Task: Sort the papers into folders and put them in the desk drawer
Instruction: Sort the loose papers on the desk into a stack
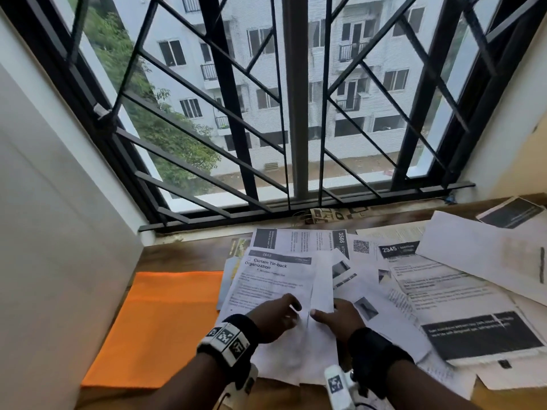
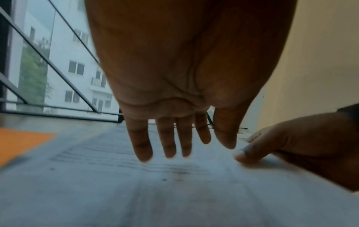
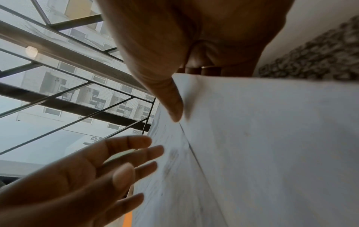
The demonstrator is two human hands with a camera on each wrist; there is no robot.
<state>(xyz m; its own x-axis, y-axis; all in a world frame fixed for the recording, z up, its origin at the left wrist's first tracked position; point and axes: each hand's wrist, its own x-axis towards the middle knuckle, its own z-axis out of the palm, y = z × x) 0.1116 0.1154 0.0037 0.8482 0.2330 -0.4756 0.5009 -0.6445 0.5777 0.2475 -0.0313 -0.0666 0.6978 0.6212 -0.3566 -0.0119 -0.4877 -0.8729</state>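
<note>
Printed papers lie scattered over the wooden desk (image 1: 183,250). My right hand (image 1: 337,316) pinches a blank white sheet (image 1: 322,282) by its near edge, tilted up off the pile. In the right wrist view the thumb (image 3: 172,107) lies on the white sheet (image 3: 272,138) and the fingers are behind it. My left hand (image 1: 281,313) hovers open, fingers spread, over a page headed "Curtain Tie-back Organization" (image 1: 275,279). The left wrist view shows its straight fingers (image 2: 169,141) just above that page (image 2: 136,176). An orange folder (image 1: 159,327) lies flat to the left of the pile.
A barred window (image 1: 296,113) runs along the desk's far edge, and a white wall (image 1: 44,232) closes the left side. More sheets with dark headers (image 1: 479,332) overlap to the right, up to the right wall. Bare wood shows beyond the folder.
</note>
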